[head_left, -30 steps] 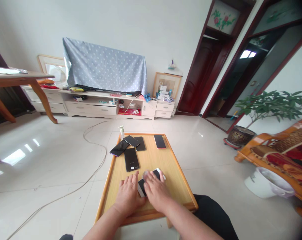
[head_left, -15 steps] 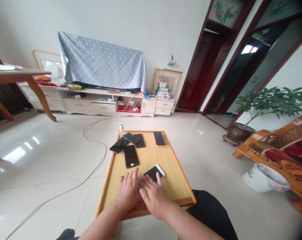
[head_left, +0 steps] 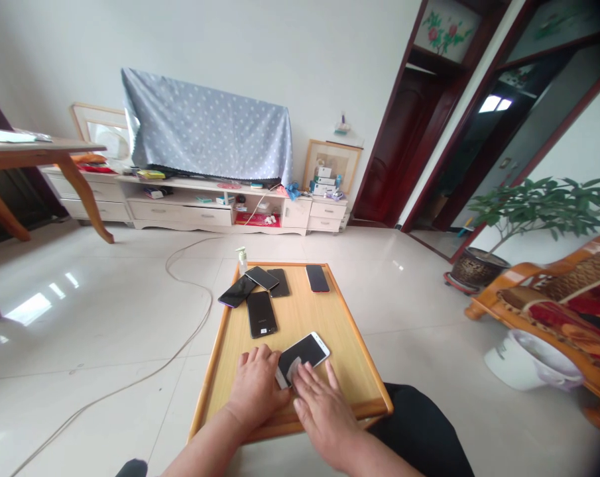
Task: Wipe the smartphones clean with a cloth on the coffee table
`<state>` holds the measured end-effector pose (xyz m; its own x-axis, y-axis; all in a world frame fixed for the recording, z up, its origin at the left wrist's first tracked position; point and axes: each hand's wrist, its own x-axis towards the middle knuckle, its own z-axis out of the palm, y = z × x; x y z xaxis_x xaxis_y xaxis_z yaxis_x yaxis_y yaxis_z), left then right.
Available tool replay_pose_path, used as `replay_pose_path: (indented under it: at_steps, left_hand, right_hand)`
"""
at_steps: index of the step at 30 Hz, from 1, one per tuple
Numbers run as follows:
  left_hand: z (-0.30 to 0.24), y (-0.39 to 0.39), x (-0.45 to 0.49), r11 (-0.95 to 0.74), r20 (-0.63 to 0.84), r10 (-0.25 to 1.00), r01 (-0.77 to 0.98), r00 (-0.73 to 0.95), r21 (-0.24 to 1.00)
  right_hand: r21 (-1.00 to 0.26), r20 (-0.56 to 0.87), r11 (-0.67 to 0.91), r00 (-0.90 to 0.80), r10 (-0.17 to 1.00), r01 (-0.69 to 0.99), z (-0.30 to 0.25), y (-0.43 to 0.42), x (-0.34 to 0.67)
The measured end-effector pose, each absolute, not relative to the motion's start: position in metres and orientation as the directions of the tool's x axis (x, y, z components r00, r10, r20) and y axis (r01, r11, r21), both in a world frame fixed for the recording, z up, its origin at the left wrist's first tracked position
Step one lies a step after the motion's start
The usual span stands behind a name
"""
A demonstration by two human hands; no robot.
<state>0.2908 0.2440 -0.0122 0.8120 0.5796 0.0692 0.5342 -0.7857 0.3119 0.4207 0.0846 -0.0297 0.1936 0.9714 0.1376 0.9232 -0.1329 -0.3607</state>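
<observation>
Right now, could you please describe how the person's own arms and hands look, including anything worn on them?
The bare, ungloved left hand and the bare, ungloved right hand show no rings. The uncovered left forearm and uncovered right forearm show no sleeves, watch or bracelet within view; no markings can be made out.
</observation>
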Motion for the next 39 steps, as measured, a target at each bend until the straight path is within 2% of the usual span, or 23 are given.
replay_pose_path:
  at_steps: [2, 8, 13, 19, 23, 29, 32, 34, 37, 39]
  left_hand:
    - [-0.01, 0.243, 0.291, -0.787, 0.071, 0.581, 0.536, 0.811, 0.305]
    - [-0.003, 0.241, 0.293, -0.821, 0.078, 0.545, 0.513, 0.835, 0.252]
    - [-0.003, 0.239, 0.293, -0.86, 0.167, 0.501, 0.466, 0.849, 0.209]
    - [0.001, 0.245, 0.292, -0.902, 0.197, 0.422, 0.388, 0.885, 0.188]
    - [0.003, 0.251, 0.294, -0.916, 0.195, 0.393, 0.363, 0.899, 0.171]
    - [0.0, 0.259, 0.296, -0.916, 0.203, 0.397, 0.374, 0.895, 0.143]
    - [0.0, 0.263, 0.295, -0.909, 0.199, 0.41, 0.38, 0.89, 0.175]
    - [-0.001, 0.267, 0.295, -0.891, 0.199, 0.44, 0.399, 0.875, 0.216]
    - [-0.005, 0.27, 0.296, -0.834, 0.178, 0.509, 0.433, 0.842, 0.342]
    - [-0.009, 0.271, 0.296, -0.77, 0.138, 0.563, 0.456, 0.815, 0.447]
  right_hand:
    - [-0.364, 0.143, -0.104, 0.166, 0.976, 0.925, -0.03, 0.079, 0.418]
    - [-0.308, 0.244, -0.224, 0.304, 0.921, 0.925, -0.037, 0.087, 0.445]
    - [-0.328, 0.358, -0.096, 0.218, 0.908, 0.94, -0.037, 0.097, 0.427]
    - [-0.288, 0.509, -0.059, 0.205, 0.836, 0.956, -0.032, 0.108, 0.412]
    - [-0.261, 0.522, -0.02, 0.159, 0.838, 0.965, -0.026, 0.118, 0.412]
    - [-0.282, 0.503, -0.129, 0.261, 0.824, 0.951, -0.028, 0.137, 0.451]
    - [-0.358, 0.502, -0.177, 0.349, 0.791, 0.917, -0.034, 0.148, 0.482]
    - [-0.483, 0.492, -0.186, 0.441, 0.751, 0.856, -0.038, 0.155, 0.499]
    - [-0.673, 0.451, -0.162, 0.573, 0.684, 0.722, -0.04, 0.162, 0.513]
    - [-0.731, 0.432, -0.149, 0.62, 0.655, 0.666, -0.04, 0.163, 0.514]
